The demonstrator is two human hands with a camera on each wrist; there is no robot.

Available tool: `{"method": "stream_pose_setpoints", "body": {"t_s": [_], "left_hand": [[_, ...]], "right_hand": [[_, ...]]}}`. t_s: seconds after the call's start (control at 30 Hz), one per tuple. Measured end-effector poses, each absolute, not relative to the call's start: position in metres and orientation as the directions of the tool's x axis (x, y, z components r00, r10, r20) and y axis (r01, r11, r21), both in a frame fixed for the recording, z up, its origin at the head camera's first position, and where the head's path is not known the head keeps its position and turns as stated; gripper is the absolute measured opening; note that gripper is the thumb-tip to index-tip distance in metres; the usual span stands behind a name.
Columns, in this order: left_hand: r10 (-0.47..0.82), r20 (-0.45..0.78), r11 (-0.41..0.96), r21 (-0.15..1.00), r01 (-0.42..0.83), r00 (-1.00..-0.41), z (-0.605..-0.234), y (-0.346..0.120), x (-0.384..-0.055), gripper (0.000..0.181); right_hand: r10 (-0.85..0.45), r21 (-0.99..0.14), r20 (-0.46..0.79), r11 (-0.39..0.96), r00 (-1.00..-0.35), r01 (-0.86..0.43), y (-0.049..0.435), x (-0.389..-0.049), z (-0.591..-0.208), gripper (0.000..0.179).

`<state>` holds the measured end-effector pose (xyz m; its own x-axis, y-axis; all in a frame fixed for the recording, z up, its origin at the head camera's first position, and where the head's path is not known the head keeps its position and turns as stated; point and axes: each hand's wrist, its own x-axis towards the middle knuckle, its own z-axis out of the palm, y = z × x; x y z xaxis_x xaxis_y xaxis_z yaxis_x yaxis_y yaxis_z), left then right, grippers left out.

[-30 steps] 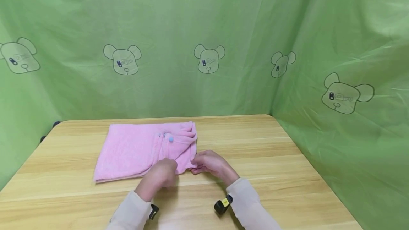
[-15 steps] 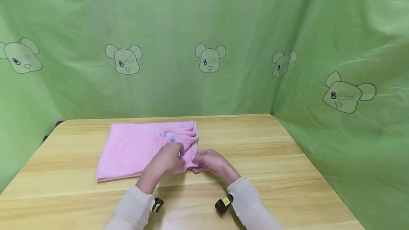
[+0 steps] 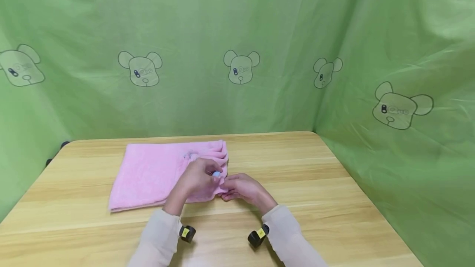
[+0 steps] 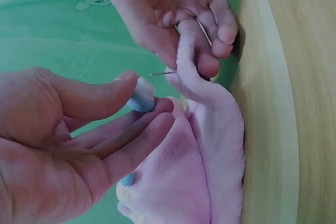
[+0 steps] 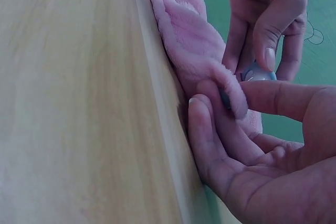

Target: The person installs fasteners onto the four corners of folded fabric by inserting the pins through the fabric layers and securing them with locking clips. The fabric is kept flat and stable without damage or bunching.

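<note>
A folded pink fleece cloth (image 3: 148, 172) lies on the table. My left hand (image 3: 198, 176) is over its right part, pinching a small light-blue and white button (image 4: 142, 97) between thumb and fingers. Just to the right, my right hand (image 3: 246, 190) pinches the cloth's front right edge, with the fold between thumb and fingers (image 5: 205, 124). Out of that fold a thin needle (image 4: 161, 73) points toward the button. A bit of blue shows behind the fold in the right wrist view. Another blue piece (image 4: 127, 179) sits on the cloth.
The wooden table (image 3: 315, 209) extends around the cloth. A dark thread (image 5: 315, 36) loops beside the left hand in the right wrist view. Green curtains (image 3: 193, 102) with bear-head outlines hang behind and at the sides.
My left hand has moved from the cloth's front edge up and right, close to the right hand, and now pinches the button. The right hand keeps its place on the cloth's edge.
</note>
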<state>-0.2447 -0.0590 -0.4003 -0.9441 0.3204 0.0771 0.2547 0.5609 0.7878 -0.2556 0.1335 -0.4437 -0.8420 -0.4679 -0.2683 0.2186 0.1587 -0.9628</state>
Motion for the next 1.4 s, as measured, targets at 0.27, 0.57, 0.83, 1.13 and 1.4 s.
{"method": "stream_pose_setpoints", "body": {"t_s": [0.27, 0.57, 0.83, 1.13, 1.4], "left_hand": [[0.311, -0.005, 0.546, 0.819, 0.175, -0.95, -0.4034, -0.0643, -0.2484, 0.023], [0.309, -0.03, 0.563, 0.811, 0.157, -0.951, -0.4009, -0.0652, -0.2503, 0.023], [0.313, -0.021, 0.547, 0.821, 0.162, -0.95, -0.4021, -0.0585, -0.249, 0.024], [0.316, -0.014, 0.592, 0.784, 0.185, -0.949, -0.4026, -0.0632, -0.2478, 0.012], [0.335, -0.017, 0.576, 0.795, 0.19, -0.942, -0.4033, -0.0629, -0.2481, 0.018]], "right_hand": [[-0.471, -0.962, -0.273, 0.159, -0.839, 0.224, 0.1316, -0.2558, -0.4405, 0.026], [-0.488, -0.962, -0.271, 0.15, -0.83, 0.226, 0.1325, -0.2562, -0.4392, 0.026], [-0.474, -0.96, -0.279, 0.159, -0.835, 0.231, 0.1315, -0.2553, -0.4403, 0.031], [-0.475, -0.958, -0.287, 0.145, -0.832, 0.248, 0.1307, -0.2559, -0.4399, 0.031], [-0.472, -0.955, -0.296, 0.159, -0.83, 0.25, 0.1314, -0.256, -0.4411, 0.054]]}}
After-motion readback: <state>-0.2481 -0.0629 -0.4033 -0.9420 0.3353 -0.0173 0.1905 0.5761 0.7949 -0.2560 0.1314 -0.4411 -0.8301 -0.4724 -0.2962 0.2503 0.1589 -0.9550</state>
